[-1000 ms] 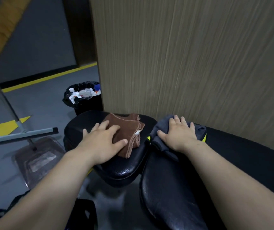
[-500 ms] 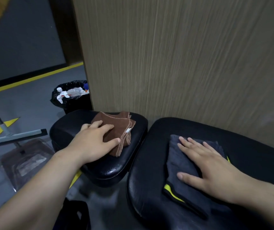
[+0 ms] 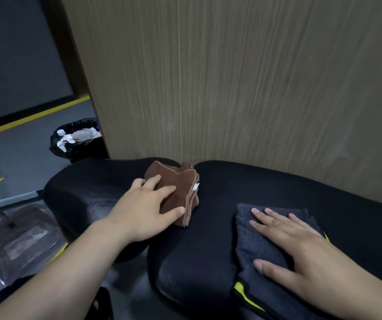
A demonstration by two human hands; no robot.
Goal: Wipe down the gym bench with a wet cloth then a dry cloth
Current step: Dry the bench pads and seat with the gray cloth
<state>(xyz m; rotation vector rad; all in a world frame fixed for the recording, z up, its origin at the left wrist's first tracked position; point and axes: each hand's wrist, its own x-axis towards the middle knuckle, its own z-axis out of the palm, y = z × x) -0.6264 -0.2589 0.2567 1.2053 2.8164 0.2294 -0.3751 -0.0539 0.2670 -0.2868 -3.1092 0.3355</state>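
Left hand (image 3: 146, 211) reaching forward, relaxed fingers resting on a folded brown cloth (image 3: 180, 188) at the seat pad's right edge of a black padded gym bench (image 3: 266, 185), right hand (image 3: 301, 255) flat, straight spread fingers pressing a yellow-trimmed dark grey cloth (image 3: 252, 245) near the backrest's near edge, wood-grain wall (image 3: 231, 88) behind, black-bagged bin (image 3: 79, 146) left

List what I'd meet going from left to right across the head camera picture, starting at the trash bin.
trash bin → left hand → brown cloth → grey cloth. The right hand lies flat on the grey cloth, so its place is left out.
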